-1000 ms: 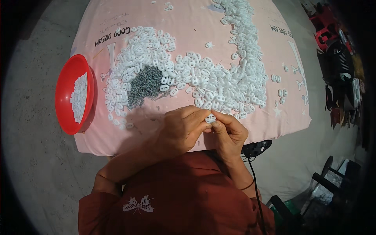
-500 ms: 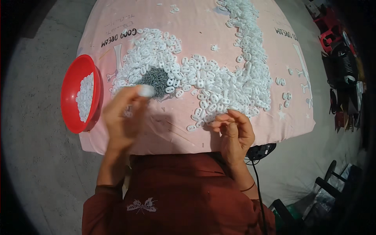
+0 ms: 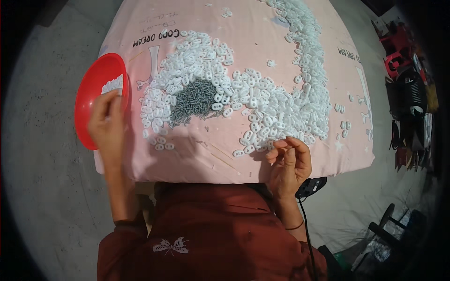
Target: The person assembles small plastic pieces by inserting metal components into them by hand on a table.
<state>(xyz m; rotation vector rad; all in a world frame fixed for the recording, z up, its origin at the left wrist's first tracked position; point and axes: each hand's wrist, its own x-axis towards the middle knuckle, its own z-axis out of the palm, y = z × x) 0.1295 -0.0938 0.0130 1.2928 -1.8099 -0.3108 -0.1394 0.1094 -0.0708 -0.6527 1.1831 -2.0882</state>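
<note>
My left hand (image 3: 107, 122) is over the red bowl (image 3: 86, 110), its fingers pinched and slightly blurred. At its fingertips shows a pale bit that looks like a white oval plastic piece (image 3: 118, 92). White pieces (image 3: 111, 84) lie in the bowl, partly hidden by the hand. My right hand (image 3: 291, 166) rests palm up at the table's near edge, fingers loosely bent and apart, with nothing seen in them. Just beyond it spreads a heap of white two-holed oval pieces (image 3: 276, 110). Left of centre, small grey screws (image 3: 193, 100) lie piled against another heap of white pieces (image 3: 197, 56).
A pink printed cloth (image 3: 187, 161) covers the table. Thin sticks (image 3: 222, 157) lie near its front edge. A dark object with a black cable (image 3: 310, 186) is beside my right wrist. Red and black items (image 3: 405, 84) stand along the right side.
My left hand has moved left from beside the screws to the red bowl, carrying a white piece. My right hand keeps its pose. The view has shifted slightly.
</note>
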